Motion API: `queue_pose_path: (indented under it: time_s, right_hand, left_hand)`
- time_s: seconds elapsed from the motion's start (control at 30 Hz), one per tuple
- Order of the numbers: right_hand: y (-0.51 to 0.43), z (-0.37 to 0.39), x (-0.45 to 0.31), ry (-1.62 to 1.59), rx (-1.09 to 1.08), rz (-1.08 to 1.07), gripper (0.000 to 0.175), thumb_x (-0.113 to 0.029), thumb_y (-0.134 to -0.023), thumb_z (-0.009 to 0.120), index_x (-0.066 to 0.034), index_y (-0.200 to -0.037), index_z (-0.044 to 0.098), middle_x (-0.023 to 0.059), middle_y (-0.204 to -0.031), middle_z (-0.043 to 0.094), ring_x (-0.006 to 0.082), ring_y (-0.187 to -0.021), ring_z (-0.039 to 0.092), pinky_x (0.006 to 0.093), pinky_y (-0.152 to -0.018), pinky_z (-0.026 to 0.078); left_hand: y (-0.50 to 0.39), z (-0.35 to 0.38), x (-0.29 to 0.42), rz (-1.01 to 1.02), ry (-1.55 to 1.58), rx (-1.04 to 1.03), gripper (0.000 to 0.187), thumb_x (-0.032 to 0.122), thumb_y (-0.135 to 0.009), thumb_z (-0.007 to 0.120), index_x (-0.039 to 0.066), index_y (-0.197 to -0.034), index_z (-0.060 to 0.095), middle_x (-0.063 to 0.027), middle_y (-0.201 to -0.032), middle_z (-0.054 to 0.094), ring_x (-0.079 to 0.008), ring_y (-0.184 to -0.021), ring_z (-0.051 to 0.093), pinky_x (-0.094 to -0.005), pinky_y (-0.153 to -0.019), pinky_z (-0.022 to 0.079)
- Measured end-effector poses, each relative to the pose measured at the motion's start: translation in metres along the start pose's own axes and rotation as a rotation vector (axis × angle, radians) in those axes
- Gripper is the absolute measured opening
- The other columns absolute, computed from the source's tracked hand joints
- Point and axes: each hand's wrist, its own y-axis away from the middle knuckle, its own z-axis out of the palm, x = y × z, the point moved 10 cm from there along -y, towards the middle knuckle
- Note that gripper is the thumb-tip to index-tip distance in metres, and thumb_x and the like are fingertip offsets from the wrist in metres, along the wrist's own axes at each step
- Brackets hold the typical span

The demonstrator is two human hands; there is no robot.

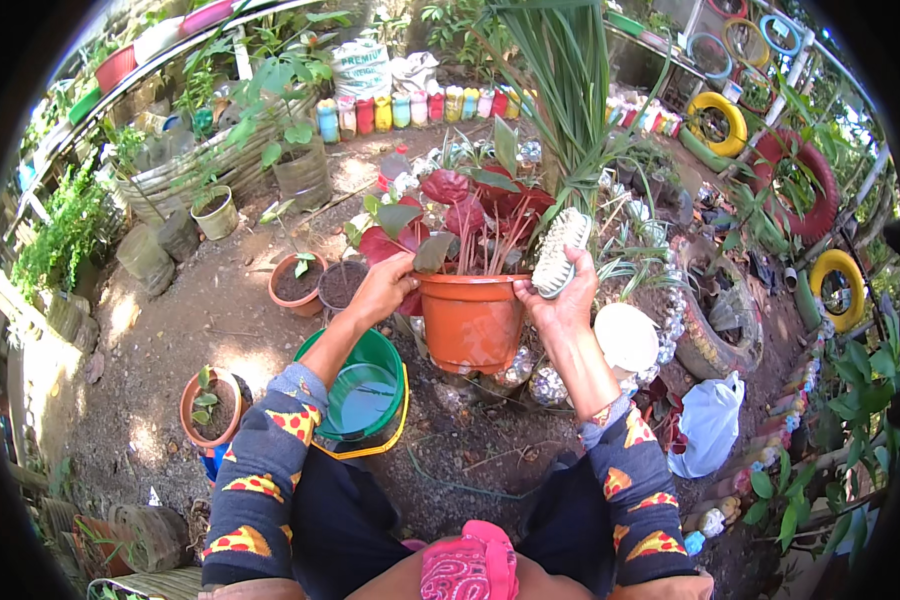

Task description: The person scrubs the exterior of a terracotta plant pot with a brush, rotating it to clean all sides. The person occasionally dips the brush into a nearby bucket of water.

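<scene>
An orange plastic flowerpot point(471, 322) holds a plant with dark red leaves point(465, 202) and pinkish stems. My left hand point(384, 286) grips the left side of its rim. At the right side of the rim are the fingers of my right hand point(570, 304), which also holds a scrubbing brush point(562, 251) with its pale bristles facing left. The pot's outer wall looks wet and shiny. Below my left forearm stands a green bucket point(390, 352) with water in it and a yellow handle. My left forearm covers part of its rim.
Small potted plants point(214, 409) and a terracotta-coloured pot point(298, 285) stand on the soil at left. A white round container point(626, 337), a white plastic bag point(709, 427) and an old tire point(720, 311) lie at right. Painted bottles point(420, 109) edge the bed behind.
</scene>
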Motion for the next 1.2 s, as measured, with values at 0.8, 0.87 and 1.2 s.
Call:
queue_pose_path:
  time_s: [0.8, 0.87, 1.2]
  right_hand:
    - [0.001, -0.011, 0.017, -0.067, 0.084, -0.044, 0.024, -0.031, -0.084, 0.064, -0.0158, -0.101, 0.056, 0.0014, -0.086, 0.058, 0.0215, -0.081, 0.054, 0.0449, -0.074, 0.042]
    - [0.003, -0.010, 0.019, -0.062, 0.085, -0.038, 0.024, -0.030, -0.085, 0.064, -0.0159, -0.102, 0.057, 0.0011, -0.087, 0.059, 0.0213, -0.082, 0.054, 0.0447, -0.074, 0.043]
    - [0.004, -0.015, 0.020, -0.012, -0.054, -0.020, 0.021, -0.029, -0.087, 0.063, -0.0167, -0.103, 0.059, -0.0012, -0.088, 0.062, 0.0180, -0.082, 0.057, 0.0444, -0.076, 0.045]
  left_hand:
    - [0.017, 0.041, 0.036, -0.484, 0.191, -0.389, 0.024, 0.022, -0.090, 0.074, 0.000, -0.098, 0.070, -0.0142, -0.093, 0.069, -0.0393, -0.088, 0.066, -0.0451, -0.079, 0.052]
    - [0.002, 0.031, 0.084, 0.001, 0.182, -0.162, 0.017, 0.018, -0.091, 0.071, 0.003, -0.100, 0.070, -0.0131, -0.094, 0.067, -0.0361, -0.090, 0.064, -0.0444, -0.081, 0.051]
    - [-0.006, 0.055, 0.085, 0.192, -0.070, -0.145, 0.025, 0.009, -0.093, 0.066, 0.003, -0.117, 0.062, -0.0145, -0.105, 0.059, -0.0329, -0.105, 0.059, -0.0418, -0.094, 0.047]
